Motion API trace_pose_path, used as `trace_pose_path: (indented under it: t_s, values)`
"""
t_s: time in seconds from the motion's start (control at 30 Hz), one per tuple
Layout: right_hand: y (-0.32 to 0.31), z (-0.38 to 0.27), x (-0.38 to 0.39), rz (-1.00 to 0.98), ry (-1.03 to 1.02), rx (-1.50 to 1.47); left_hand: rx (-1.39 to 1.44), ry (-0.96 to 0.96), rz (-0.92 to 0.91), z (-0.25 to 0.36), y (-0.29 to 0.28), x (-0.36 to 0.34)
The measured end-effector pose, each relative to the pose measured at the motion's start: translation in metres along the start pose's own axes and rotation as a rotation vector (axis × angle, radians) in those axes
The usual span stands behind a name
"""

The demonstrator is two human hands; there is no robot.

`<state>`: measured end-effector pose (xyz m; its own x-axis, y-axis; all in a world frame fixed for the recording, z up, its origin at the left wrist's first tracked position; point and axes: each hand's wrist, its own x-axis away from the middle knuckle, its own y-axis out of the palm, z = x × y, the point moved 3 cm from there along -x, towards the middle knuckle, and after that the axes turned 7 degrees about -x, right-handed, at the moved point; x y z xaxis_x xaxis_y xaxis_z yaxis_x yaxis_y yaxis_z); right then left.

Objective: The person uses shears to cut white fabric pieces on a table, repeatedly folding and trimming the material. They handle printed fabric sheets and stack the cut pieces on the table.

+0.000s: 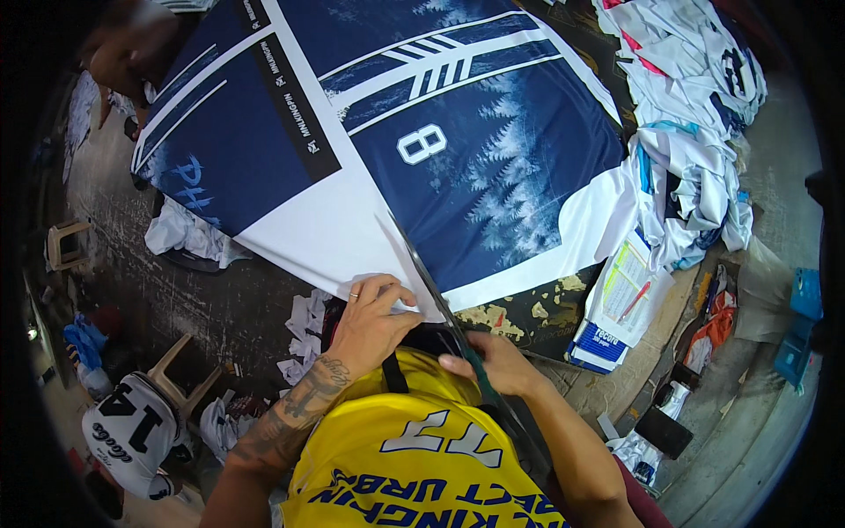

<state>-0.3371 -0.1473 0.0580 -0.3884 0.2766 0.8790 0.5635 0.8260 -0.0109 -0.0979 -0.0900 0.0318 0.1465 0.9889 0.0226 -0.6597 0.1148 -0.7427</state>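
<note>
A large sheet of printed fabric (308, 220), navy with white borders, covers the table in front of me. My left hand (374, 321) wears a ring and pinches the white edge nearest me. My right hand (502, 363) grips a pair of long scissors (431, 286) by the dark green handle. The blades point away from me and lie along the white strip between two navy panels. The right panel (475, 158) carries a white digit and a pale tree print. The left panel (238, 150) has stripes and a black band. The fingers inside the scissor handles are partly hidden.
Crumpled white fabric (695, 167) is heaped at the table's right. Below it lie papers (625, 295) with a red pen on a blue-edged pad. White scraps (305, 339) hang near my left forearm. Plastic stools (176, 374) stand at left, near a person in a white shirt (132, 436).
</note>
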Motion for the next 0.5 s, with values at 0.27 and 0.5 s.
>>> trace_pose_path:
  t_s: [0.27,0.5]
  values:
    - [-0.007,-0.077,-0.053,0.074,-0.033,0.161,0.235,0.033,-0.212,-0.023,-0.013,-0.015]
    - [-0.013,-0.155,-0.101,0.037,0.035,0.220,0.356,0.135,-0.424,-0.046,-0.019,-0.024]
